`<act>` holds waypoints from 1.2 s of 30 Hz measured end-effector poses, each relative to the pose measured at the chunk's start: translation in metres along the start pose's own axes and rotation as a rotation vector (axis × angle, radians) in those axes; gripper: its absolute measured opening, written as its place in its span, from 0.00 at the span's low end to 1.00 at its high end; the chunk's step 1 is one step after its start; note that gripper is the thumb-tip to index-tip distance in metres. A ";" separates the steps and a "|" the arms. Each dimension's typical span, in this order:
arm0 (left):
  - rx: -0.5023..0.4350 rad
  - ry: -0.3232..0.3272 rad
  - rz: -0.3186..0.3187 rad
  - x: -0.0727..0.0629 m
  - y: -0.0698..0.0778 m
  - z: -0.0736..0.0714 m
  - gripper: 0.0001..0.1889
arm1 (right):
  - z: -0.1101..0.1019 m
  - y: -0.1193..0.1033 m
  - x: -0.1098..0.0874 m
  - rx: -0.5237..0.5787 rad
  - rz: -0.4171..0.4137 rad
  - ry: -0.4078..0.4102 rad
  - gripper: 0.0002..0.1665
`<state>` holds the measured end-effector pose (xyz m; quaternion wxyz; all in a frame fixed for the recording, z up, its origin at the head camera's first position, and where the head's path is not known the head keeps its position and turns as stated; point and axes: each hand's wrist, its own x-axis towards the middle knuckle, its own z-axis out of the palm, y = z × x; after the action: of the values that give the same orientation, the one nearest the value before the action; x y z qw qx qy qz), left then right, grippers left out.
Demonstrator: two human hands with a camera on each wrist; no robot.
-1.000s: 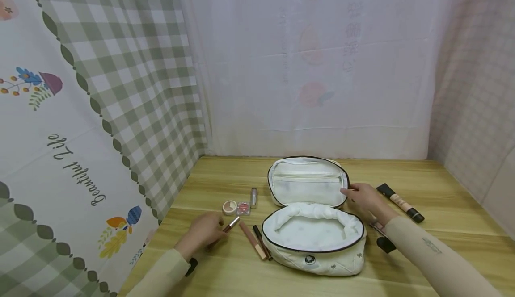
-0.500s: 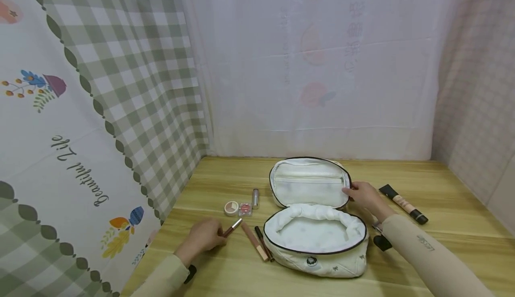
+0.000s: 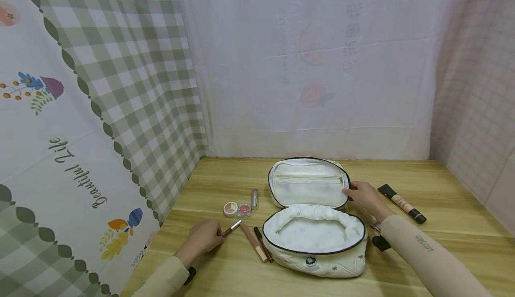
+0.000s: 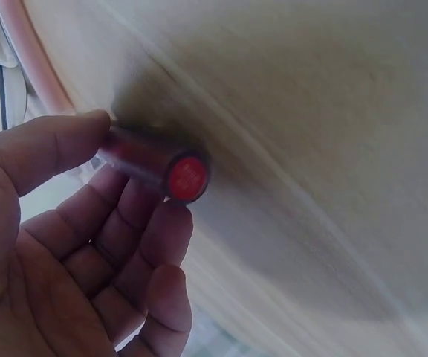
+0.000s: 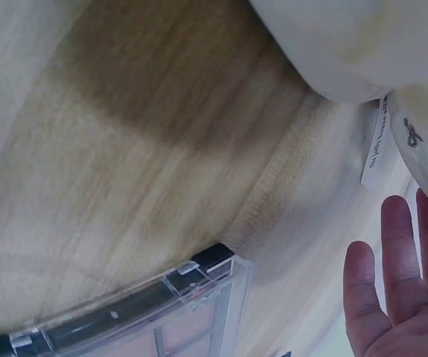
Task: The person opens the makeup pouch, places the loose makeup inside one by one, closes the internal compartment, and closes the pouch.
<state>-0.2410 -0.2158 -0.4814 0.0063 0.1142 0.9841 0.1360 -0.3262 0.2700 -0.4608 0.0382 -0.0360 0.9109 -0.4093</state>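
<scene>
Between thumb and fingertips, my left hand pinches a lip gloss tube with a dark red body and silver cap. The left wrist view shows the tube's red round end facing outward. A white quilted makeup bag stands unzipped, its lid tipped back. My right hand grips the lid's right edge, thumb on the inner side. In the right wrist view, several straight fingers show beside the bag; the thumb is out of sight there.
Left of the bag lie a brown tube, a dark pencil, a round compact, a small pink compact and a lipstick. A foundation tube lies right. A clear-lidded palette sits by the right forearm.
My left hand has drawn slightly down, the lip gloss tube staying in its pinch. The right hand keeps its hold on the lid, nearly still.
</scene>
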 end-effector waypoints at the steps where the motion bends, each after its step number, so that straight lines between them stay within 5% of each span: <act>1: -0.005 0.007 -0.006 0.000 -0.001 0.000 0.12 | 0.000 0.000 0.000 0.000 0.000 0.003 0.20; 9: -0.080 0.042 -0.066 0.004 -0.004 -0.012 0.09 | 0.000 0.003 -0.001 -0.002 -0.010 0.019 0.18; 18: -0.149 0.100 -0.064 0.008 -0.004 -0.028 0.05 | -0.001 0.004 -0.001 0.004 -0.041 0.037 0.18; 36: -0.105 0.250 0.092 0.048 0.011 -0.042 0.03 | -0.004 0.003 -0.001 -0.033 -0.073 0.045 0.25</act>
<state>-0.2868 -0.2063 -0.4370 -0.1168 0.1409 0.9624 0.2007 -0.3258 0.2749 -0.4602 0.0020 -0.0604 0.9163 -0.3958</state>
